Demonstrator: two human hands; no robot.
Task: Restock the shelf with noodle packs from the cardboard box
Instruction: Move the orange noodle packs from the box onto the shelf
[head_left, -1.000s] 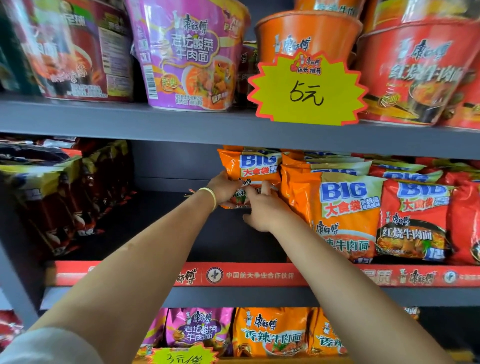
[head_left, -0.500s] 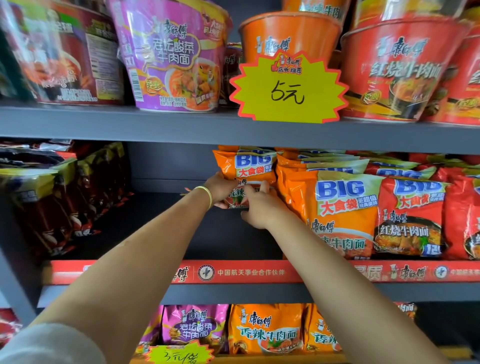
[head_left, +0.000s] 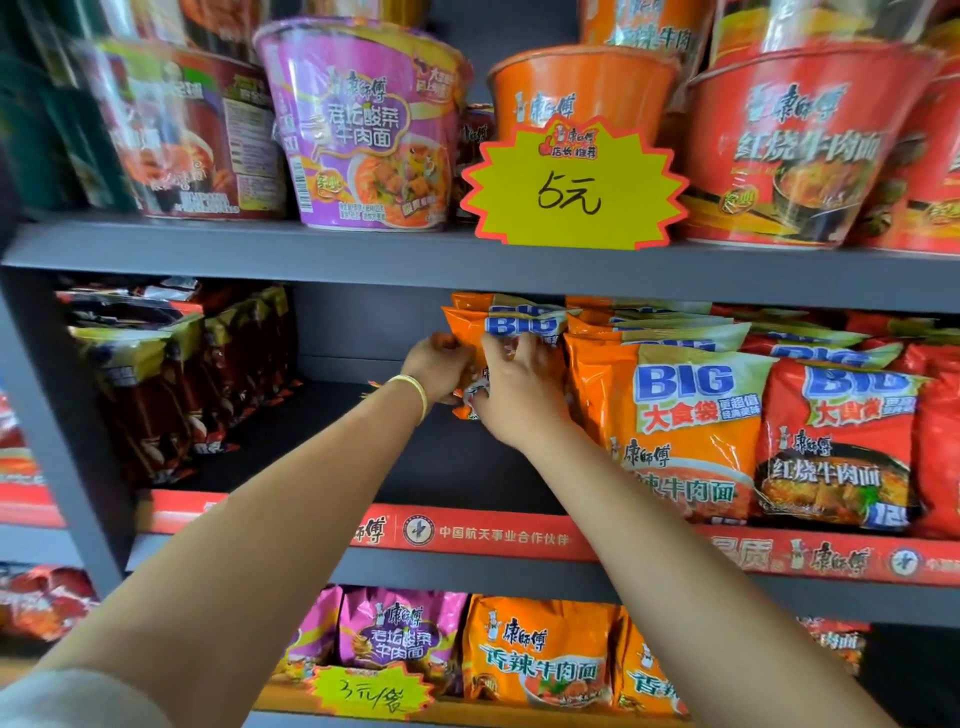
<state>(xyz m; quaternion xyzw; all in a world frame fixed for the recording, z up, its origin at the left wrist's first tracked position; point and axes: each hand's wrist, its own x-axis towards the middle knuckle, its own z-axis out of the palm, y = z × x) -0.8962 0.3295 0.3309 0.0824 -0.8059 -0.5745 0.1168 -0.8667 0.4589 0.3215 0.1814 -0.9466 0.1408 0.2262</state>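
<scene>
**Both hands gripping an orange noodle pack on the middle shelf**

Head view: the left hand (head_left: 436, 366) and right hand (head_left: 519, 387) are both grasping an orange BIG noodle pack (head_left: 480, 327), standing deep on the grey middle shelf (head_left: 322, 441), just left of the row of orange packs (head_left: 680, 415). Above, a yellow 5元 price tag (head_left: 571, 182) is fronting the bowl noodles (head_left: 374, 130).

shop: stocked shelves (head_left: 467, 260), price tag (head_left: 571, 182)

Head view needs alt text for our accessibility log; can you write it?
Both hands, left hand and right hand, grip an orange noodle pack at the back of the middle shelf, left of matching orange packs. Bowl noodles sit above.
</scene>
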